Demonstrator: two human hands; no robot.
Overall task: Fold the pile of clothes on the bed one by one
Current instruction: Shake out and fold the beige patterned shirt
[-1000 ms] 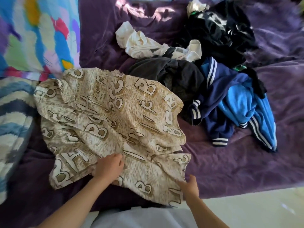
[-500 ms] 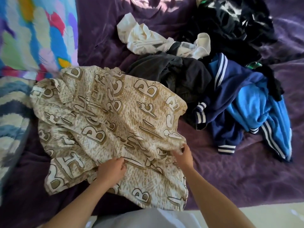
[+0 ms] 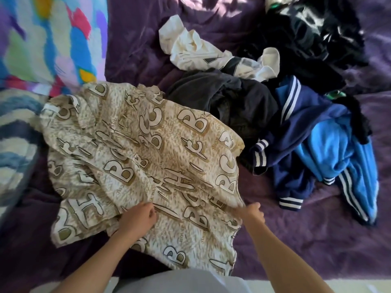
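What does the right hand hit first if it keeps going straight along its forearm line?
Probably more of the beige letter-print garment that the right hand grips; past that, the dark grey garment. Depth is unclear.

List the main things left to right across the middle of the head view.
striped pillow → beige lettered cloth → dark grey garment → navy jacket → bright blue track top

you get soft daylight here, brightest in patches on the purple blanket (image 3: pixel 222 9) at the far edge; motion blur smears the colourful bedding (image 3: pixel 53 39), and wide-angle distortion bends the edges.
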